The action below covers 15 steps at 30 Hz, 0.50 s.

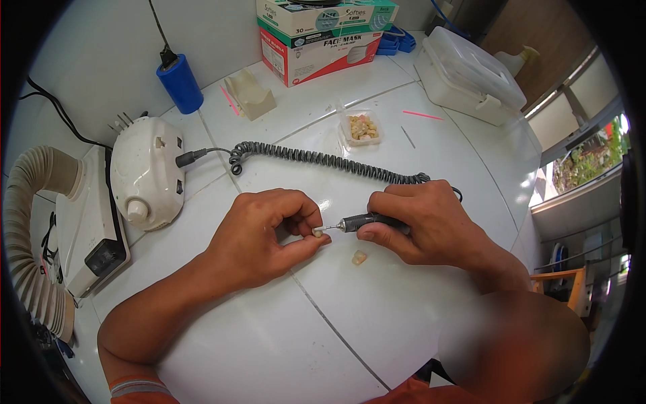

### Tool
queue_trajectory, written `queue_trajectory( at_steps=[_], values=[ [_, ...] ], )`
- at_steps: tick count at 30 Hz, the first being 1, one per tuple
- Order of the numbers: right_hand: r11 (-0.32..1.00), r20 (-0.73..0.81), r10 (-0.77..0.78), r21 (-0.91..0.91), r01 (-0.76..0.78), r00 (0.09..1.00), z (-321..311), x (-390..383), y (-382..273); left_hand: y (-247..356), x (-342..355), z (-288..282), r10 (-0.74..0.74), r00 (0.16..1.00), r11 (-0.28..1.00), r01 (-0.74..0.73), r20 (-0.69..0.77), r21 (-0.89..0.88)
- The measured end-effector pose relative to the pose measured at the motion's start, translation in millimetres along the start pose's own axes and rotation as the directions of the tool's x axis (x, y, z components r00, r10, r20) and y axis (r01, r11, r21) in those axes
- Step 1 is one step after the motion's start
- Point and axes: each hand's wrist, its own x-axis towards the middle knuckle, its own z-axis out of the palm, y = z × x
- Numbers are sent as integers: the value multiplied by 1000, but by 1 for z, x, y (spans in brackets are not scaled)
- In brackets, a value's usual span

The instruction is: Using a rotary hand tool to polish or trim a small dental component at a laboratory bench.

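Between thumb and fingertips, my left hand pinches a small cream-coloured, tooth-like piece. My right hand is wrapped round a dark rotary handpiece, with its metal tip pointing left. The thin bit meets the piece or lies very close to it; contact is too small to tell. On the white tiled table below the handpiece lies another small yellowish-pink piece. A coiled black cord runs from the handpiece's side of the table to a white control box with a knob.
Farther back stands a small clear box of cream-coloured bits. Behind it are stacked cardboard boxes, a beige block and a blue cylinder. A white lidded case is back right; a ribbed hose bends along the left.
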Motion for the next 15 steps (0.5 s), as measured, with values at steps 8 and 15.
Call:
queue_trajectory(
  at_steps=[8, 15],
  values=[
    [1000, -7, -11, 7, 12, 1000, -1, 0, -1, 1, 0, 1, -9, 1000, 1000, 9, -7, 7],
    [1000, -45, 2, 2, -2, 999, 2, -1, 0, 1, 0, 2, -29, 1000, 999, 30, -4, 19]
  ],
)
